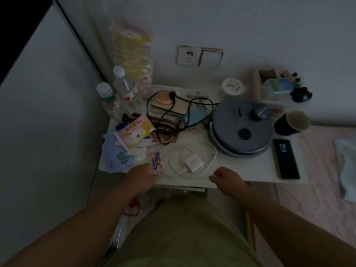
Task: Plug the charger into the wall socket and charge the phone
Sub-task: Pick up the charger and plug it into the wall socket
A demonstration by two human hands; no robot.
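The white charger (193,162) lies unplugged inside its coiled white cable (210,151) near the front edge of the cluttered white surface (248,170), with the phone (286,159) flat at the right edge, screen lit, and the wall socket (188,55) empty on the wall above. The left hand (141,177) hovers at the front edge just left of the cable, its grip released and holding nothing. The right hand (227,179) hovers just right of the cable, fingers loosely curled around nothing.
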